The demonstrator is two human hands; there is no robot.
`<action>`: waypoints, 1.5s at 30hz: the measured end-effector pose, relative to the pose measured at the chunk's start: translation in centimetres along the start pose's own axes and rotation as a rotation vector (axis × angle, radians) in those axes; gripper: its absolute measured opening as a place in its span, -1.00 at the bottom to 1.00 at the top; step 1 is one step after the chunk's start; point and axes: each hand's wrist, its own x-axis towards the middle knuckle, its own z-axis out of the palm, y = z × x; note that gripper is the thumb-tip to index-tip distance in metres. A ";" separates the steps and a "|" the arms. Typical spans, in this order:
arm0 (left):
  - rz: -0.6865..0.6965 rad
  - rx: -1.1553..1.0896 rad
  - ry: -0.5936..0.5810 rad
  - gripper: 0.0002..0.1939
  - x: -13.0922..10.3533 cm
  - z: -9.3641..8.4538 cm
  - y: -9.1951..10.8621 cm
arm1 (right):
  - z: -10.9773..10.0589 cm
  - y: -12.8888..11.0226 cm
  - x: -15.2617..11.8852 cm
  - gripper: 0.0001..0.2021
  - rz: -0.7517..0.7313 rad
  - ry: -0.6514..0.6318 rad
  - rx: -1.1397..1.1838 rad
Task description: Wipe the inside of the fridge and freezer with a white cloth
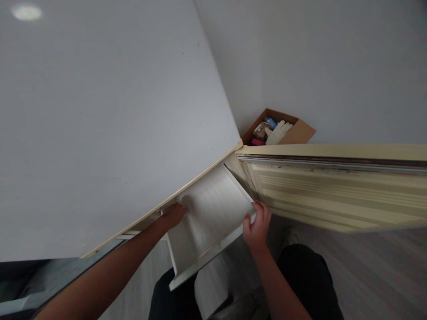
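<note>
A white plastic drawer (213, 209), tilted and pulled partway out, is below a large white appliance (126, 124) that looks like a fridge. My right hand (257, 224) grips its front right corner, fingers over the rim and thumb on the near side. Over the drawer's left wall, my left hand (174, 215) reaches inside near the back left. Its fingers are bunched and slightly blurred; whatever they hold is hidden. The drawer's visible floor is bare. To the right, the appliance's cream, ribbed door (333, 191) stands open, with dark stains along its seal.
Behind the open door, an open cardboard box (298, 132) sits by the wall (333, 66), holding a white glove (279, 132), a blue can (271, 123) and other small items. My knees are below the drawer on a grey wood-look floor (376, 266).
</note>
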 end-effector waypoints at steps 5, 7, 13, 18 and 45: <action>0.050 -0.125 -0.162 -0.66 -3.9 -0.3 1.4 | 0.0 0.1 0.0 -0.65 0.001 -0.011 -0.007; 0.103 -0.244 -0.220 -0.60 -6.5 -0.2 2.7 | 0.1 0.1 0.0 -0.65 0.004 -0.004 -0.003; -0.216 -1.319 0.057 -0.68 -14.2 1.0 3.3 | 0.2 0.1 -0.1 -0.66 0.005 0.007 0.007; -0.907 -1.916 0.596 -0.75 -17.4 2.6 0.9 | 0.1 0.0 -0.1 -0.67 0.011 0.011 0.008; -0.761 -1.969 0.509 -0.53 -9.7 6.2 5.9 | 0.4 0.0 -0.3 -0.70 0.027 0.026 0.024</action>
